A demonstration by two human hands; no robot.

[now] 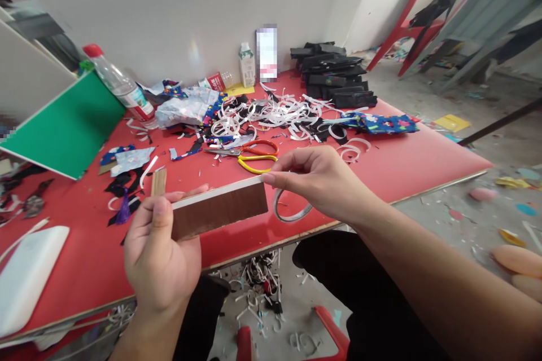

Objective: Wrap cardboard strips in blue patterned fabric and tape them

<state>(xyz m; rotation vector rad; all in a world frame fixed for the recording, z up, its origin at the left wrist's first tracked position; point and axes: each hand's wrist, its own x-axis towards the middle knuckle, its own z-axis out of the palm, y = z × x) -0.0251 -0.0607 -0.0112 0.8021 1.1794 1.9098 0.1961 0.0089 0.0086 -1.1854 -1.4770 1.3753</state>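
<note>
My left hand (pixel 163 242) is closed around the left end of a flat brown rectangular strip (pixel 220 208), thumb on its near face. A white band of tape (pixel 220 190) runs along the strip's upper edge. At the right end, my right hand (pixel 313 172) pinches that white band between thumb and finger. Below the right hand shows a tape roll (pixel 292 219), partly hidden by the hand; how it is supported I cannot tell. Scissors (pixel 258 158) with red and yellow handles lie just behind. A wooden stick (pixel 159 181) shows beyond my left hand.
White curled strips (pixel 279 110) and patterned scraps (pixel 186 107) cover the red table (pixel 406 163). Further items are a stack of black pieces (pixel 334 76), a plastic bottle (pixel 122 90), a green board (pixel 71 130) and a white power bank (pixel 31 279). Scraps litter the floor.
</note>
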